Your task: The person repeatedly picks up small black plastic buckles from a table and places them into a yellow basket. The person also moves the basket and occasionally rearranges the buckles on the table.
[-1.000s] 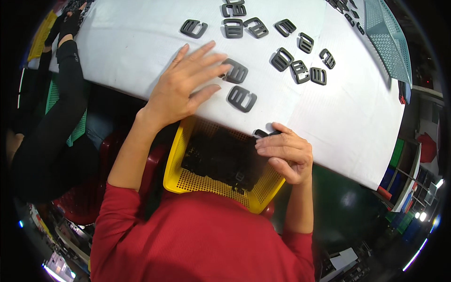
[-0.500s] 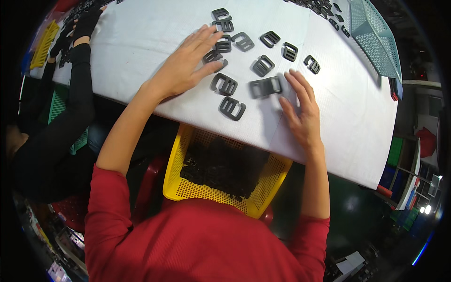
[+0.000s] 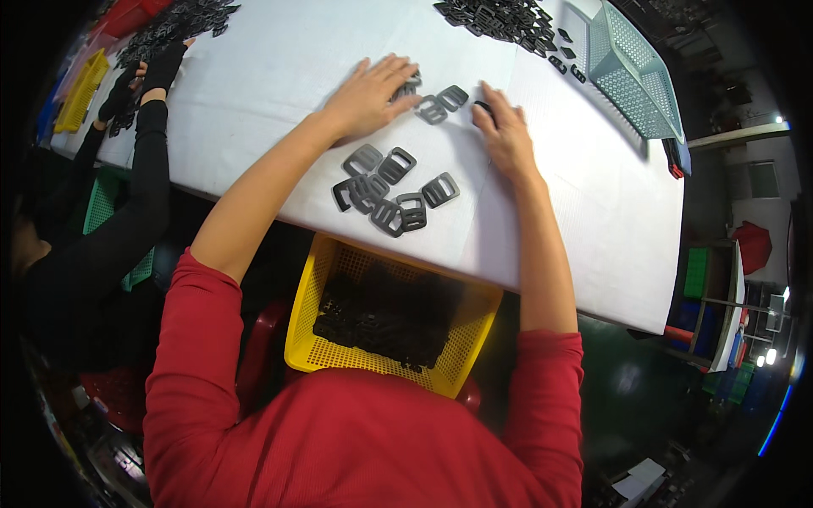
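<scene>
My left hand (image 3: 366,100) lies palm down on the white table, fingers stretched out, partly covering a black plastic strap buckle (image 3: 412,83). Across from it, my right hand (image 3: 510,135) is open, its thumb and fingers beside another black buckle (image 3: 483,108) that they partly hide. Between the hands are two more buckles (image 3: 454,98), one blurred. Nearer the table's front edge, several buckles (image 3: 395,166) lie in a loose, overlapping cluster.
A yellow basket (image 3: 302,315) holding black pieces is below the table edge. Far off lie a heap of buckles (image 3: 500,24) and a pale blue-green basket (image 3: 631,80). At left, a co-worker's black-gloved hands (image 3: 161,72) are beside another black heap (image 3: 174,30).
Buckles that lay spread out near my hands are now gathered in a cluster closer to the front edge. Both hands have moved farther across the table, the right one also leftward.
</scene>
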Demonstrator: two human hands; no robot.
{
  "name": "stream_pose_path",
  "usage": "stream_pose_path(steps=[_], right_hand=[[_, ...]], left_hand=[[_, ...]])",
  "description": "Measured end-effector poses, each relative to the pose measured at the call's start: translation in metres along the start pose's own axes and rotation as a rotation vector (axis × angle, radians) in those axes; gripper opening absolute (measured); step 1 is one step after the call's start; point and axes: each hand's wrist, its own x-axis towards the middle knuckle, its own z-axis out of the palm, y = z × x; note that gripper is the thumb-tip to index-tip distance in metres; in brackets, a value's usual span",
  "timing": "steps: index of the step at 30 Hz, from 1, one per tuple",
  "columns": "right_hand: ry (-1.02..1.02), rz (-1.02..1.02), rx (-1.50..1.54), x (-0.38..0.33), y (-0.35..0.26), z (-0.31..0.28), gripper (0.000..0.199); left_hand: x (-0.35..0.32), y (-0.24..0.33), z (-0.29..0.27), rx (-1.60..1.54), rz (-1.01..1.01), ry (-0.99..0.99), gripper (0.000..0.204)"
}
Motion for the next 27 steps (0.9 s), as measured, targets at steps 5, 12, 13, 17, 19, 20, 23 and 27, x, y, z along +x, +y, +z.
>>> stream_pose_path(steps=[5, 12, 13, 17, 19, 20, 23, 27], right_hand=[[-0.102, -0.173, 0.235, -0.023, -0.052, 0.011, 0.042], [-0.114, -0.179, 0.412, -0.127, -0.087, -0.004, 0.036], [-0.126, -0.18, 0.432, -0.14, -0.092, -0.006, 0.035], [-0.312, 0.073, 0.706, -0.174, -0.105, -0.043, 0.034], [-0.259, 0.039, 0.647, -0.161, -0.088, -0.057, 0.03], [-0.165, -0.049, 0.554, -0.148, -0.069, -0.061, 0.028], [0.076, -0.054, 0.135, -0.077, -0.008, -0.087, 0.029], [0.167, 0.051, -0.114, 0.047, 0.111, -0.066, 0.052]], left_hand=[[-0.053, 0.036, -0.007, -0.268, 0.036, 0.01, 0.05], [-0.15, 0.122, -0.022, -0.522, -0.049, 0.155, 0.037], [-0.161, 0.127, -0.024, -0.561, -0.061, 0.14, 0.035], [-0.165, 0.137, -0.061, -0.877, -0.134, -0.06, 0.024], [-0.144, 0.13, -0.073, -0.925, -0.123, -0.048, 0.023], [-0.127, 0.118, -0.069, -0.842, -0.048, 0.015, 0.023], [-0.057, 0.068, -0.053, -0.587, 0.069, 0.123, 0.025], [0.042, -0.032, 0.003, -0.363, -0.088, 0.205, 0.036]])
